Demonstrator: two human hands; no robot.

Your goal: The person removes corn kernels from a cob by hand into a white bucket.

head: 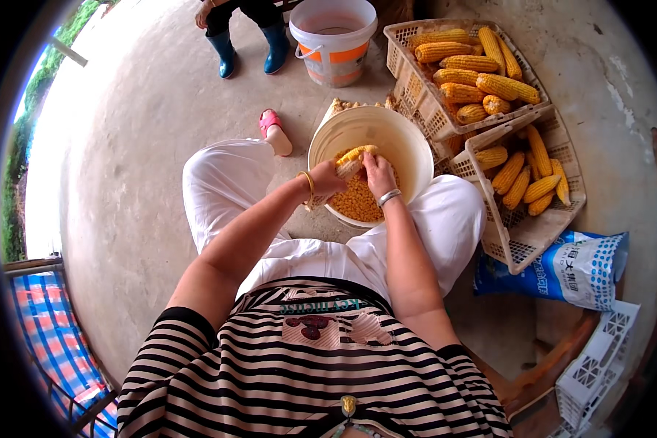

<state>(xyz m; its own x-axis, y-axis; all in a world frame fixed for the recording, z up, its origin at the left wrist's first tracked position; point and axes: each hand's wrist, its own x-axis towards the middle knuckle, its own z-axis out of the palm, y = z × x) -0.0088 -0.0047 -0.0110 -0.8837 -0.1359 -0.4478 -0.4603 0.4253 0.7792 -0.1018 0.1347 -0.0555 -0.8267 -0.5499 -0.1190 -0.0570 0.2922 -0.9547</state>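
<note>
A partly shelled ear of corn [356, 154] is held between my two hands, over a white plastic bucket [410, 148]. My left hand [327, 179], with a gold-coloured bangle at the wrist, wraps around its near part, where pale bare cob shows. A rough cob end [318, 202] pokes out below that hand; whether it is the same cob I cannot tell. The fingers of my right hand [379, 174], which has a silver-coloured bracelet at its wrist, press on the ear's far end. Loose yellow corn kernels [358, 202] cover the bucket's bottom.
Two plastic crates, an upper one [416, 93] and a nearer tilted one [498, 230], hold corn ears at the right. Bare cobs [344, 104] lie behind the bucket. Beyond stand an orange-banded bucket [334, 57] and a person in blue boots [225, 53]. A blue-white sack [572, 271] lies right.
</note>
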